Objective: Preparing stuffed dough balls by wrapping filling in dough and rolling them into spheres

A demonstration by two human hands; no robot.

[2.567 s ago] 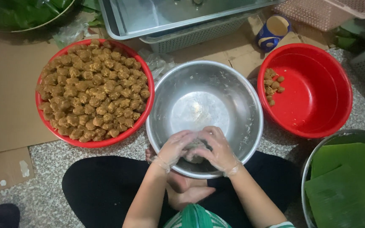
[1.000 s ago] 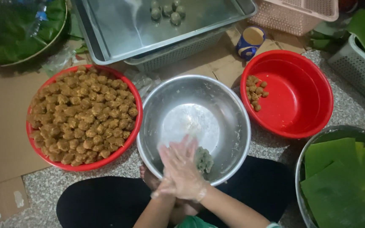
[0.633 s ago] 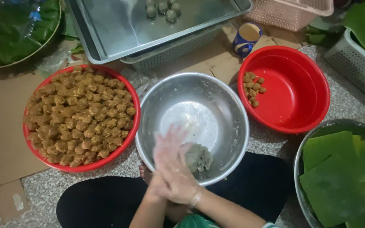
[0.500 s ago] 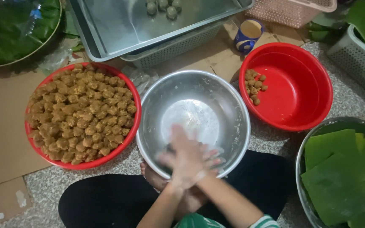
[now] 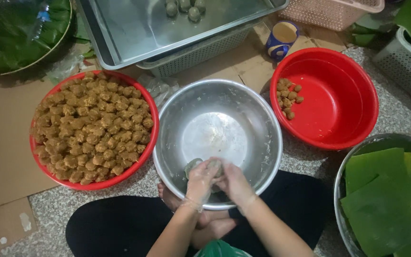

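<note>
While over steel bowl (image 5: pixel 217 128), left hand (image 5: pixel 200 183), right hand (image 5: pixel 235 183): fingers closed around dough lump (image 5: pixel 205 167).

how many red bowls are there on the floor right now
2. One red bowl, heaped with brown filling balls, sits left of the steel bowl; the other red bowl, with a few balls, sits to its right. None seems hidden.

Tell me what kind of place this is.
Likely a home or small-kitchen floor set up for hand food-making: a steel bowl and a red basin of brown balls on stone flooring, beside cut green leaves.
</note>
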